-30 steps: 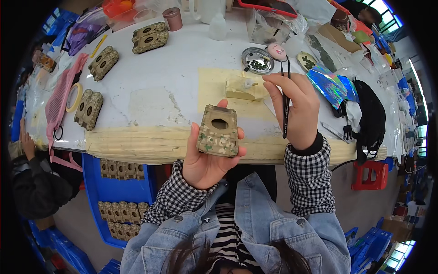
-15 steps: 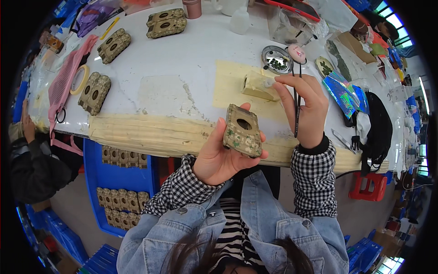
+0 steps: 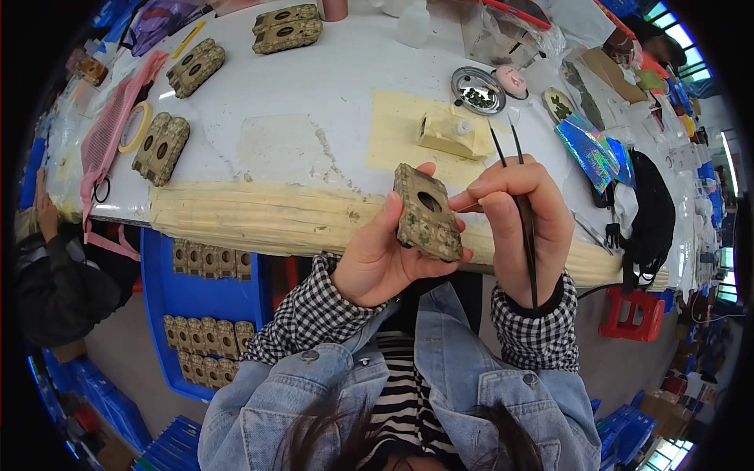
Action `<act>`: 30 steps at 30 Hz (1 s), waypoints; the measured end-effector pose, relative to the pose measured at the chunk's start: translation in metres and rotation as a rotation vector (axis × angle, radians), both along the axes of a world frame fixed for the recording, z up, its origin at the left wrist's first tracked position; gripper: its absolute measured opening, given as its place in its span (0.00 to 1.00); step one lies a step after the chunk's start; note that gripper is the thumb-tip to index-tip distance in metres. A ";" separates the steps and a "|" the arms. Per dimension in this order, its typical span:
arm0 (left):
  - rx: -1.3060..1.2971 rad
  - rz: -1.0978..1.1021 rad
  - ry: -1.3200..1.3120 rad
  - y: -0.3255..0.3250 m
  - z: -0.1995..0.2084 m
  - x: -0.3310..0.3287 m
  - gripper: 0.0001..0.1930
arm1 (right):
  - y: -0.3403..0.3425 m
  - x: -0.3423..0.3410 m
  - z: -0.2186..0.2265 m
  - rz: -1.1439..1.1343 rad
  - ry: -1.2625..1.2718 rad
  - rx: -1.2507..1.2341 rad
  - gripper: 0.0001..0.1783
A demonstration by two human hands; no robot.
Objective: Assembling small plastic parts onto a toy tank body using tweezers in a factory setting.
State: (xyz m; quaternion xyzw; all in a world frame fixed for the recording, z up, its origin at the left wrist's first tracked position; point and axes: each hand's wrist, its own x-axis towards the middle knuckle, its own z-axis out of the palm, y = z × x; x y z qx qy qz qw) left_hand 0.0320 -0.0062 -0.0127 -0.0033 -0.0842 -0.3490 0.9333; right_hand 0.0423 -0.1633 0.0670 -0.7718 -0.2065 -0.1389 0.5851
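A camouflage-patterned casing [image 3: 440,228] with an oval opening rests in my left hand [image 3: 369,263], its fingers and thumb around the edges. Small green patches show on its near end. At its right side is my right hand [image 3: 542,224], thumb and forefinger pinched on a thin, needle-like piece too fine to make out. Black tweezers [image 3: 528,247] lie through that same hand, their tips apart and pointing away from me. Beyond it stands a tape-covered block [image 3: 444,137] with a small whitish knob on top. Green bits lie in a round metal dish [image 3: 458,77].
Several similar casings [image 3: 161,149] stand on the table's left. A yellow tape roll [image 3: 135,127] lies by pink mesh fabric [image 3: 114,129]. A blue tray [image 3: 208,297] with more casings is below the table's edge. Right are a black bag [image 3: 656,208] and iridescent packet [image 3: 587,153].
My right hand has come from the block's knob back toward me, beside the casing. The tweezers moved with it. My left hand turned the casing slightly.
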 end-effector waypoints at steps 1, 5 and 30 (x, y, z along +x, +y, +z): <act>0.006 0.005 0.005 0.000 0.001 0.000 0.26 | 0.002 -0.001 -0.001 0.003 0.016 0.014 0.02; 0.052 0.023 -0.026 -0.001 0.001 -0.001 0.27 | 0.010 -0.004 -0.004 -0.003 0.084 0.152 0.03; 0.116 0.039 -0.015 -0.001 0.006 -0.001 0.26 | 0.010 -0.003 -0.004 -0.032 0.057 0.057 0.03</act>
